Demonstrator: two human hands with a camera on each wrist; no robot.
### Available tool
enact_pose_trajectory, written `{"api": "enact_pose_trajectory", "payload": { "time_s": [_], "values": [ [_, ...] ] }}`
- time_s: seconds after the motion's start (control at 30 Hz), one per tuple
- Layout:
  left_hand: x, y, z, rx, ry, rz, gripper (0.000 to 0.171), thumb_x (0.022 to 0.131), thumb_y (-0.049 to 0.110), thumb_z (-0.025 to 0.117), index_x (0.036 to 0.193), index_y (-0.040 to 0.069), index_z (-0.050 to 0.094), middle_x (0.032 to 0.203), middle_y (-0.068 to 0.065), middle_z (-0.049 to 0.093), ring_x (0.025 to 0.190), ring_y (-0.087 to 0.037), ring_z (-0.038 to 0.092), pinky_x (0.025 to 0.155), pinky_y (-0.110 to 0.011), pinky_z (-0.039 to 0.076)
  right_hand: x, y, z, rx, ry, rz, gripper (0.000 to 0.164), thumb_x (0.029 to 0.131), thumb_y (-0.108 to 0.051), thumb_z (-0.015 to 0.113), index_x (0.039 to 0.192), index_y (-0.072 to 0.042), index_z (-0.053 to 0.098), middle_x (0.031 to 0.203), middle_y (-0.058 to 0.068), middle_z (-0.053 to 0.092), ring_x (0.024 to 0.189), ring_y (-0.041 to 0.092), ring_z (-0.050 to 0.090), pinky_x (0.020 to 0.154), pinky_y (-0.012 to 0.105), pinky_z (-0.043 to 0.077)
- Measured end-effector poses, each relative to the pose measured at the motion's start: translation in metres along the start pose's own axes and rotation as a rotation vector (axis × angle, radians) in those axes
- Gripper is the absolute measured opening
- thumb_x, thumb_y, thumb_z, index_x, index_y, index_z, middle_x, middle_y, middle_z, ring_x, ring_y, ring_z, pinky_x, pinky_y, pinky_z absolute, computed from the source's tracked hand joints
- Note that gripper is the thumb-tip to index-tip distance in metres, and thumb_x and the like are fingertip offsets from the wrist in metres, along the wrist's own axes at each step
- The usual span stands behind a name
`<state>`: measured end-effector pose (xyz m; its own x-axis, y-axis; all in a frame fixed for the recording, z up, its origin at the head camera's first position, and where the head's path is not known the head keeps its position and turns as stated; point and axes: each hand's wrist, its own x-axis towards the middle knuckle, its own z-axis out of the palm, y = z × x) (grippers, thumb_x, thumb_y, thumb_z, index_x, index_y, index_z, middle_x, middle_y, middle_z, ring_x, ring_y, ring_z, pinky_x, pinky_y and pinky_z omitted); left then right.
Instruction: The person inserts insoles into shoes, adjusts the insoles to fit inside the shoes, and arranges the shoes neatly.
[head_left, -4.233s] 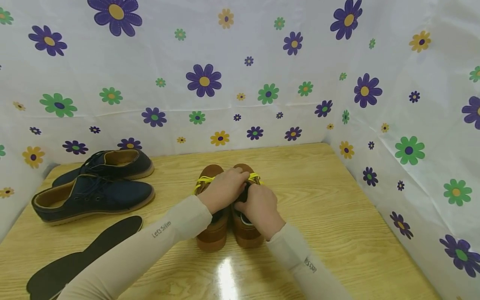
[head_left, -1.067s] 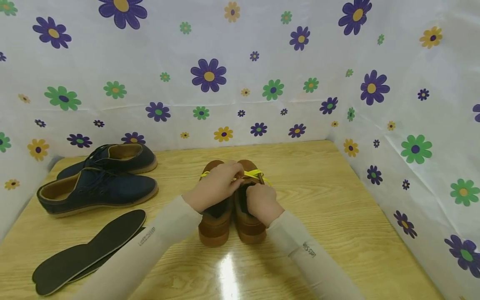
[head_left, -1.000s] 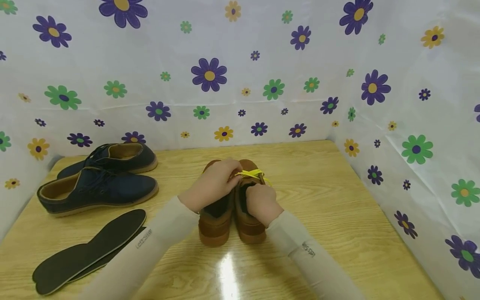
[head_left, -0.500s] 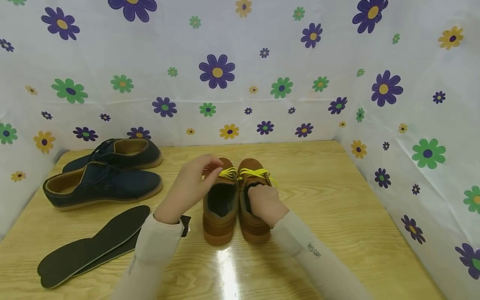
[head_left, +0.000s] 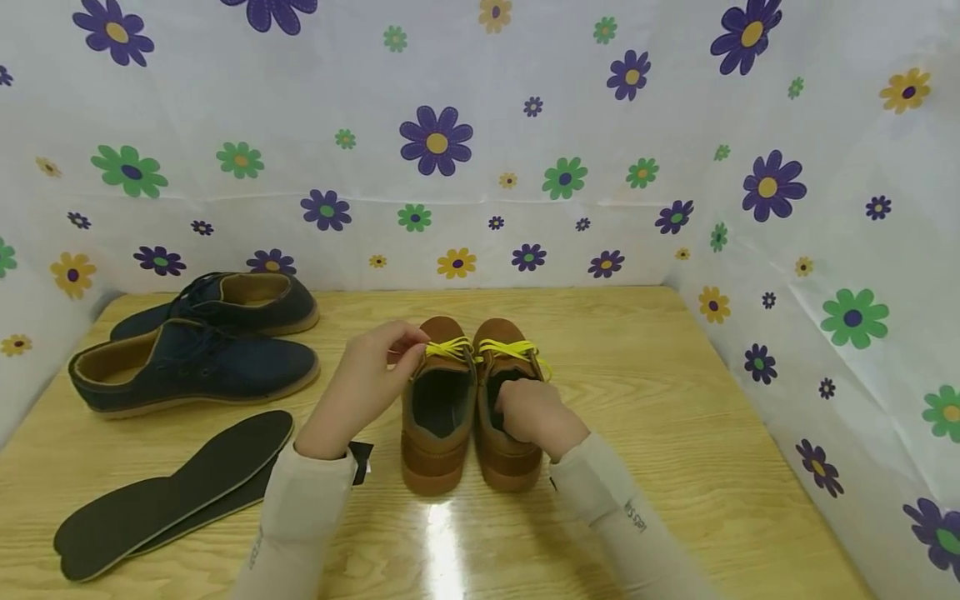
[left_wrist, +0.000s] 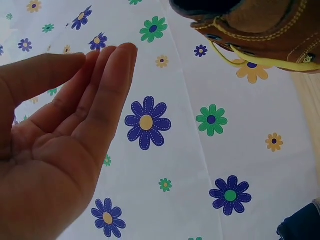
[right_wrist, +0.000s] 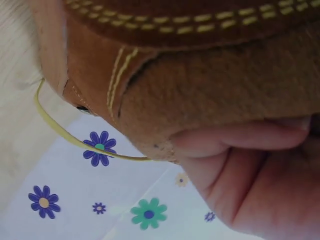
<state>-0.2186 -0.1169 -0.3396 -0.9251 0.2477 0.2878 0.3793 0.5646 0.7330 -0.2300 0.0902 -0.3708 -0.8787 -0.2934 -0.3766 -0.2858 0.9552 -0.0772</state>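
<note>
Two brown shoes with yellow laces (head_left: 448, 347) stand side by side on the wooden table, toes toward the wall. My left hand (head_left: 367, 375) hovers beside the toe of the left brown shoe (head_left: 433, 467), fingertips close to its laces. In the left wrist view its fingers (left_wrist: 107, 95) are loosely bent, with nothing between them and the thumb. My right hand (head_left: 536, 417) reaches into the opening of the right brown shoe (head_left: 512, 471). Its fingertips are hidden inside; I cannot tell what they hold. The right wrist view shows fingers folded against the shoe's brown upper (right_wrist: 200, 95).
Two navy lace-up shoes (head_left: 232, 362) lie at the back left of the wooden table (head_left: 637, 392). In front of them are two overlapping black insoles (head_left: 176, 492), partly behind my left sleeve (head_left: 300, 508). A white flowered cloth (head_left: 337, 108) walls off the back and sides.
My left hand has come away from over the brown shoes to the left, uncovering the laces and the left shoe's opening. My right hand stays at the right shoe.
</note>
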Motion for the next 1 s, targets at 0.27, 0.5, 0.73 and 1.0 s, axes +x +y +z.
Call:
{"api": "enact_pose_trajectory", "payload": {
  "time_s": [0.27, 0.5, 0.73, 1.0],
  "values": [
    [0.000, -0.006, -0.004, 0.046, -0.095, -0.034, 0.010, 0.093, 0.001, 0.059, 0.100, -0.002, 0.066, 0.090, -0.012, 0.068, 0.082, -0.023, 0.064, 0.077, -0.040, 0.053, -0.008, 0.013, 0.001, 0.266, 0.070, -0.084, 0.024, 0.086, 0.006, 0.058, 0.078, -0.009, 0.075, 0.080, 0.003, 0.067, 0.068, 0.014, 0.053, 0.060, 0.030, 0.042],
    [-0.003, -0.007, -0.017, 0.072, -0.085, -0.060, 0.010, 0.093, 0.001, 0.059, 0.101, -0.002, 0.066, 0.092, -0.013, 0.068, 0.083, -0.025, 0.063, 0.078, -0.042, 0.053, -0.031, 0.036, -0.018, 0.519, 0.315, -0.074, 0.007, 0.087, -0.006, 0.069, 0.083, -0.002, 0.067, 0.071, 0.005, 0.061, 0.062, 0.016, 0.053, 0.058, 0.030, 0.046],
    [0.000, -0.008, -0.021, 0.089, -0.090, -0.054, 0.010, 0.094, 0.002, 0.059, 0.101, -0.002, 0.066, 0.094, -0.015, 0.068, 0.084, -0.028, 0.064, 0.077, -0.044, 0.053, -0.030, 0.041, -0.019, 0.512, 0.175, 0.105, 0.031, 0.090, -0.023, 0.068, 0.086, 0.007, 0.067, 0.063, 0.010, 0.063, 0.054, 0.021, 0.062, 0.063, 0.034, 0.052],
    [-0.001, -0.009, -0.018, 0.088, -0.104, -0.063, 0.010, 0.093, 0.001, 0.059, 0.100, -0.003, 0.065, 0.093, -0.015, 0.068, 0.083, -0.028, 0.064, 0.077, -0.044, 0.053, -0.012, 0.039, -0.005, 0.530, 0.152, 0.155, 0.029, 0.090, -0.009, 0.063, 0.062, 0.000, 0.059, 0.052, 0.010, 0.060, 0.049, 0.025, 0.065, 0.053, 0.028, 0.051]
  ]
}}
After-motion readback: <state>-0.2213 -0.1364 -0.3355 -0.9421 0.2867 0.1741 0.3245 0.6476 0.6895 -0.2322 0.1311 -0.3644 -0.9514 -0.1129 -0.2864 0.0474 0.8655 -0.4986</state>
